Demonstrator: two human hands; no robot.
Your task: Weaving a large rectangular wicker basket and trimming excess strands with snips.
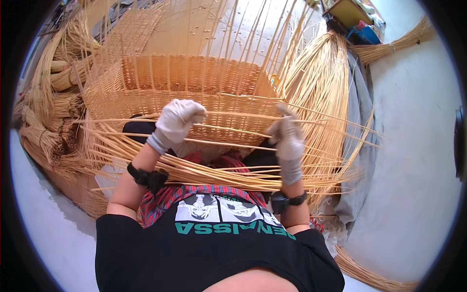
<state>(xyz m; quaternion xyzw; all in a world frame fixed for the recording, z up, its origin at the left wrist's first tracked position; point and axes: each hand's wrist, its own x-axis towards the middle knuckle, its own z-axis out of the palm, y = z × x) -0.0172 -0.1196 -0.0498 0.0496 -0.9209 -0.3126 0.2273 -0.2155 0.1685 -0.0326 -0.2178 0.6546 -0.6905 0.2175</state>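
Note:
A large wicker basket [194, 73] with several tall upright stakes stands in front of me; its woven near wall faces me. My left hand [177, 121], in a pale work glove, is closed on a long wicker rod [238, 114] held crosswise before that wall. Toward the rod's right part, my gloved right hand [289, 136] has its fingers curled about it, somewhat blurred by motion. Below both hands, a loose bundle of wicker rods [219, 175] lies across my lap over a red checked cloth [214, 190].
A big sheaf of long wicker rods [318, 73] lies to the right of the basket, on grey cloth [357, 126]. Several tied wicker bundles [48, 107] are piled at the left. Another bundle [396, 44] rests at far right, near a blue container [367, 35].

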